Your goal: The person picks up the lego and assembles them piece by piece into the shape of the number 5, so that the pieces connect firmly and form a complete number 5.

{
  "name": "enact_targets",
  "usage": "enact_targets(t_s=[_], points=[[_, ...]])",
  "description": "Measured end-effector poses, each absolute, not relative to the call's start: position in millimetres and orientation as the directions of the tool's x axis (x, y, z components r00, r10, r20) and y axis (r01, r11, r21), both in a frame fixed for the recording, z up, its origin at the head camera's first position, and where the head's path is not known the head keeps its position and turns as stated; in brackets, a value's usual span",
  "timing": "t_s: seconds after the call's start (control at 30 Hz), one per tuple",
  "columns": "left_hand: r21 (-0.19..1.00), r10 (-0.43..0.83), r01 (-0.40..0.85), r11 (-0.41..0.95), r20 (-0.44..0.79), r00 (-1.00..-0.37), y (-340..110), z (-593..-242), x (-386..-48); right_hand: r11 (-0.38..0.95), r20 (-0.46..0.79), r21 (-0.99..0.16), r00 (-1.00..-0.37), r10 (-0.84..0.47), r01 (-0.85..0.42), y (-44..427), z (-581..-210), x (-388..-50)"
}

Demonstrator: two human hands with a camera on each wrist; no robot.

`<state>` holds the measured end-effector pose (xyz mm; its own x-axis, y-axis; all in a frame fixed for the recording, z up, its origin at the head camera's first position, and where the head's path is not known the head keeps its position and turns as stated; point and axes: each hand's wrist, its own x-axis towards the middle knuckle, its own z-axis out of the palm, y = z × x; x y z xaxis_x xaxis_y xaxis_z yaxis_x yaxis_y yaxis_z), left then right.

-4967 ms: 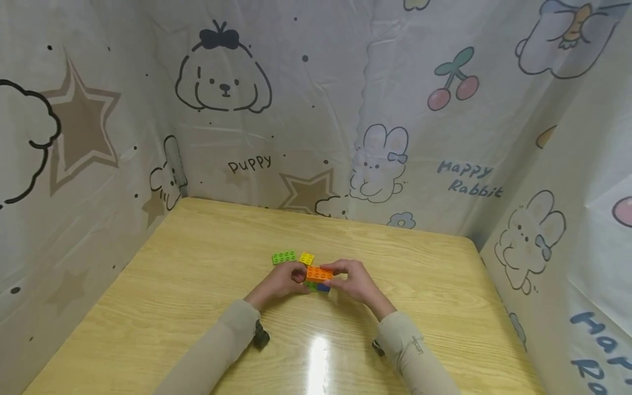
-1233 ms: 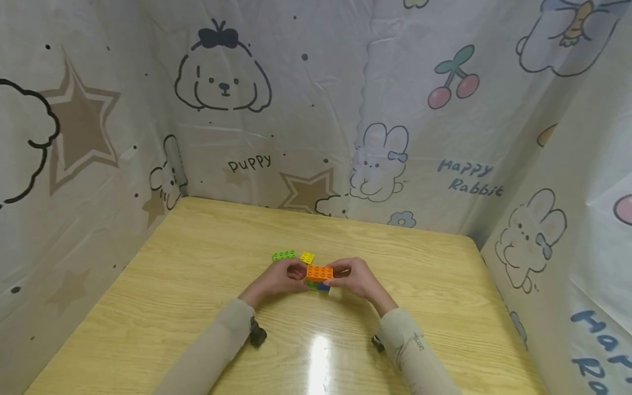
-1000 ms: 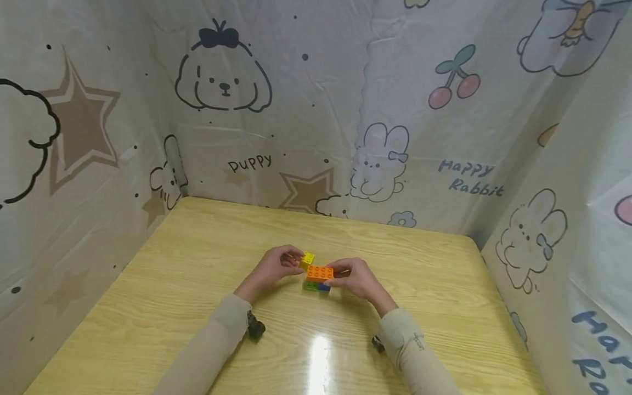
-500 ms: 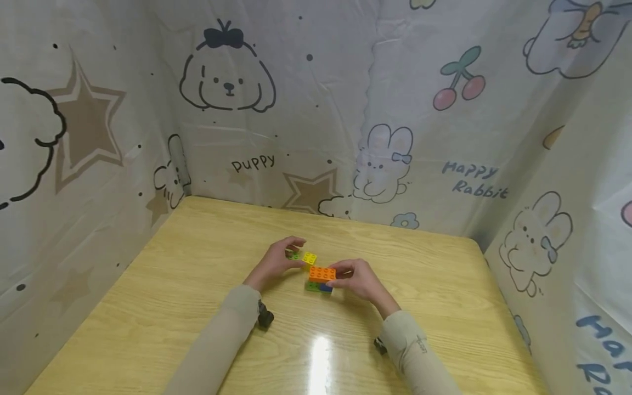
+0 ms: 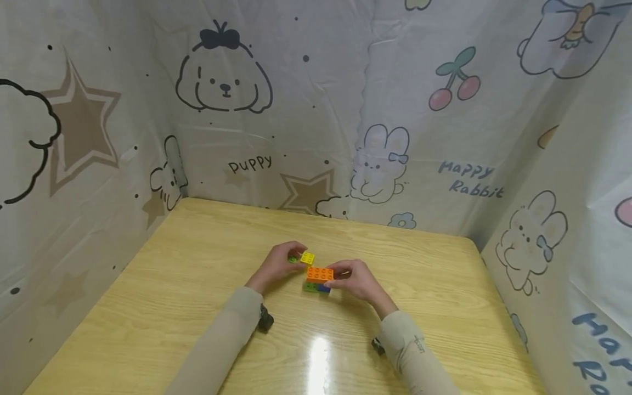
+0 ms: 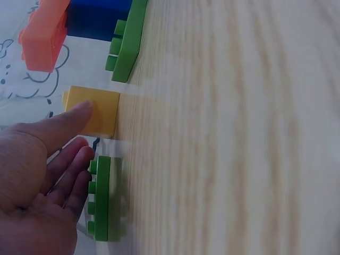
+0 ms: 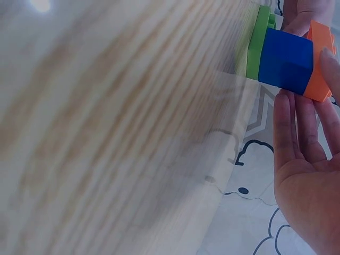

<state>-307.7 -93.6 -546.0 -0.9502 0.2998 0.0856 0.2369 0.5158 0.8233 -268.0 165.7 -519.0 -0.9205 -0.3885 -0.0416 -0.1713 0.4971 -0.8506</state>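
Note:
In the head view my left hand (image 5: 278,264) is at a small yellow brick (image 5: 308,258), thumb on its near side and a finger behind it. The left wrist view has the thumb flat against the yellow brick (image 6: 95,111), which sits on the table; the other fingers hang beside a thin green brick (image 6: 102,202). My right hand (image 5: 356,278) grips an orange brick (image 5: 320,274) between thumb and fingers. That orange brick tops a blue brick (image 7: 285,61), which stands on one end of another thin green brick (image 7: 257,45).
The wooden table (image 5: 419,285) extends around the bricks on all sides. Patterned cloth walls (image 5: 296,120) rise behind and along both sides. A dark wrist camera (image 5: 265,318) hangs below the left sleeve.
My left hand has left the stacked bricks and moved back to the yellow brick, covering most of the loose green one. The right hand stays at the orange brick.

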Motion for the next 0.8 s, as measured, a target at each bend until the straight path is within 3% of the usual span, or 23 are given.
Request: enact_targets(t_s=[0.8], points=[[0.795, 0.266, 0.267, 0.545, 0.138, -0.954, -90.5, -544.0, -305.9, 0.519, -0.045, -0.836, -0.921, -0.387, -0.177, 166.1, -517.1, -267.1]])
